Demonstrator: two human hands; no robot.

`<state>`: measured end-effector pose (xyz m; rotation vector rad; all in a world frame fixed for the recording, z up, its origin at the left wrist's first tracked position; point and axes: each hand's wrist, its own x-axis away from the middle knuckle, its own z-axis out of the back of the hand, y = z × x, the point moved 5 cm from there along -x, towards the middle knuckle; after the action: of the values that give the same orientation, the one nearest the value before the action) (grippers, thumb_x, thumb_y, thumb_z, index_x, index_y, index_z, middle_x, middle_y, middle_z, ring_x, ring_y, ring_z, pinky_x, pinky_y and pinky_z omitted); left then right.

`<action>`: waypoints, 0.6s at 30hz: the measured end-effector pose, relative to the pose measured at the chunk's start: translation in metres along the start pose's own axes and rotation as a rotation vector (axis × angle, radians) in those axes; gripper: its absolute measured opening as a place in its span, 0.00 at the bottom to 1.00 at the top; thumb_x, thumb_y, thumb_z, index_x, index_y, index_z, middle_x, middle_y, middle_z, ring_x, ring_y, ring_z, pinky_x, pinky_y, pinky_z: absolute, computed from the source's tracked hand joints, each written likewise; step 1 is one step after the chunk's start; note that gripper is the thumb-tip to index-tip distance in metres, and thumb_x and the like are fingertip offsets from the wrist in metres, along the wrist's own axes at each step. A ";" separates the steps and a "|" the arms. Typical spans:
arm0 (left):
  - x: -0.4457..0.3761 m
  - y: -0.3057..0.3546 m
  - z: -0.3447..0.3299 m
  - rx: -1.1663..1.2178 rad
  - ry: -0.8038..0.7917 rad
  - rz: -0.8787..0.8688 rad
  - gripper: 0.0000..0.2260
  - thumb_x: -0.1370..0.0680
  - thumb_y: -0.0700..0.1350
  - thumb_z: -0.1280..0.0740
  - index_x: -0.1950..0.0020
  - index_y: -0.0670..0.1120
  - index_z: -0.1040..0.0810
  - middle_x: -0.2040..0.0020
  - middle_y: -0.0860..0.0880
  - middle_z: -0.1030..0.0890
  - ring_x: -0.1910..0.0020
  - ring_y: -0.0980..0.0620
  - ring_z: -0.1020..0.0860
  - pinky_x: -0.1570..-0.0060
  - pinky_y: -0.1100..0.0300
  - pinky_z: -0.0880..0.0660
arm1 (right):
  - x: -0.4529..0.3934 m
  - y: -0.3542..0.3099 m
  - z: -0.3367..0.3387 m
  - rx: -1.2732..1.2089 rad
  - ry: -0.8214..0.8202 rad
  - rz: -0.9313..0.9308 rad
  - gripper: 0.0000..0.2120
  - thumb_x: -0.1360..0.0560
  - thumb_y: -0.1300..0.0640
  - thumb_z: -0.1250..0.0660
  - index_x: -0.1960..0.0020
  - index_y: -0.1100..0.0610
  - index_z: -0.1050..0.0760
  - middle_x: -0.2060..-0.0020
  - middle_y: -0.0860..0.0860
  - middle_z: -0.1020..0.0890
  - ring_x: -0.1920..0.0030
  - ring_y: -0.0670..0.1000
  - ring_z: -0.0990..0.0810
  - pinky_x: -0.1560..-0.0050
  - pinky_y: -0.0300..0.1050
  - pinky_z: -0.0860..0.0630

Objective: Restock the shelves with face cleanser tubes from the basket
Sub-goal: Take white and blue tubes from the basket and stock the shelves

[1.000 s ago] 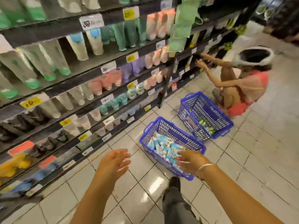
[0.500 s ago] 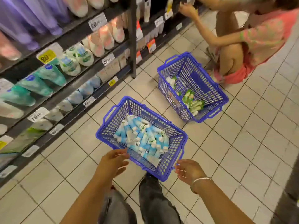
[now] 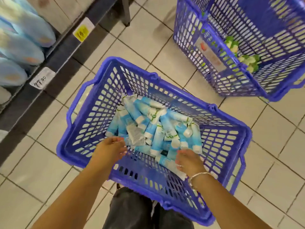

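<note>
Tiled floor (image 3: 165, 52), tubes (image 3: 153, 128) in basket (image 3: 92, 113), between hands (image 3: 110, 148)

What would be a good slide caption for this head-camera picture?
Both hands, left and right, reach into a blue basket of blue-and-white cleanser tubes beside a store shelf.

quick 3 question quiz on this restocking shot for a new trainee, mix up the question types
1. True or false: both hands are inside the near basket.
2. Which basket holds the blue and white tubes? A) near basket B) far basket
3. Fill in: the bracelet is on the ___ wrist.

Key
1. True: the left hand and right hand reach in over the tubes.
2. A; the far basket holds green and white items.
3. right
</note>
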<state>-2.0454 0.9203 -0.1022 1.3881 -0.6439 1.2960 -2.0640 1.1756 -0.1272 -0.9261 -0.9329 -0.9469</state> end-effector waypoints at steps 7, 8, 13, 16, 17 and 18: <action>-0.112 -0.026 -0.016 -0.128 0.113 0.026 0.20 0.24 0.41 0.33 0.34 0.38 0.31 0.39 0.35 0.25 0.39 0.36 0.26 0.37 0.42 0.30 | -0.079 -0.052 -0.033 0.131 0.175 0.334 0.13 0.26 0.67 0.38 0.42 0.64 0.26 0.49 0.60 0.22 0.51 0.56 0.24 0.46 0.50 0.27; -0.123 -0.024 -0.020 -0.167 0.138 0.011 0.21 0.24 0.42 0.32 0.33 0.38 0.31 0.37 0.35 0.26 0.38 0.36 0.27 0.38 0.42 0.30 | -0.087 -0.059 -0.037 0.144 0.211 0.391 0.13 0.26 0.67 0.37 0.42 0.66 0.27 0.47 0.63 0.23 0.48 0.59 0.24 0.44 0.52 0.28; -0.157 -0.018 -0.041 -0.140 0.190 -0.047 0.21 0.26 0.41 0.31 0.35 0.38 0.32 0.42 0.39 0.23 0.45 0.40 0.23 0.45 0.48 0.26 | -0.127 -0.078 -0.053 0.317 0.172 0.504 0.19 0.27 0.65 0.34 0.36 0.65 0.31 0.40 0.63 0.26 0.39 0.60 0.27 0.37 0.51 0.33; -0.166 -0.022 -0.051 -0.056 0.208 -0.028 0.18 0.26 0.40 0.31 0.39 0.40 0.31 0.53 0.44 0.23 0.54 0.42 0.23 0.55 0.50 0.26 | -0.142 -0.080 -0.058 0.425 0.132 0.466 0.19 0.27 0.60 0.33 0.37 0.62 0.30 0.42 0.61 0.25 0.41 0.60 0.26 0.43 0.49 0.31; -0.167 -0.023 -0.052 -0.036 0.213 -0.031 0.16 0.26 0.40 0.31 0.41 0.41 0.31 0.57 0.46 0.24 0.59 0.45 0.24 0.59 0.54 0.28 | -0.145 -0.079 -0.060 0.457 0.120 0.461 0.19 0.27 0.59 0.33 0.38 0.62 0.30 0.41 0.60 0.24 0.42 0.59 0.25 0.44 0.48 0.31; -0.167 -0.023 -0.053 -0.026 0.212 -0.039 0.15 0.26 0.40 0.31 0.43 0.43 0.32 0.59 0.48 0.25 0.62 0.49 0.25 0.62 0.57 0.29 | -0.147 -0.079 -0.062 0.486 0.111 0.467 0.20 0.27 0.58 0.32 0.38 0.61 0.30 0.41 0.59 0.24 0.42 0.59 0.25 0.44 0.49 0.30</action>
<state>-2.0865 0.9299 -0.2739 1.2163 -0.4859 1.3767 -2.1666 1.1301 -0.2652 -0.6247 -0.7563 -0.3435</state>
